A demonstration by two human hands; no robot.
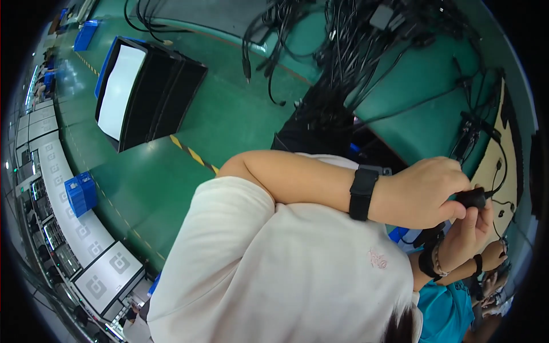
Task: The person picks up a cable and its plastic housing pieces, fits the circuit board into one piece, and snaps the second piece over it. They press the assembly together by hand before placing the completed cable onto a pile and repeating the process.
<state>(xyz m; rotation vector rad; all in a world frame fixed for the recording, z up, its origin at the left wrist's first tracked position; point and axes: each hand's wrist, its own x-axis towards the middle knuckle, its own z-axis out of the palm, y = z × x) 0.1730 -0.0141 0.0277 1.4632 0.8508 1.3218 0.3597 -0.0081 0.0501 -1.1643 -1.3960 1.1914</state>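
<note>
My left hand (423, 191) reaches across to the right, a black watch-like band on its wrist. Its thumb and fingers pinch a short black cable connector (472, 198). A thin black cable runs from this connector and curves upward at the far right. Just below, my right hand (468, 231) has its fingertips closed around the same connector; a black band and a bracelet are on that wrist. The connector's face is hidden by my fingers.
A dense tangle of black cables (343, 63) hangs over the green surface ahead. A tan board (492, 171) with cables stands at right. A person in a teal shirt (443, 306) works close by. Black bins (166, 94) and a blue crate (80, 194) are at left.
</note>
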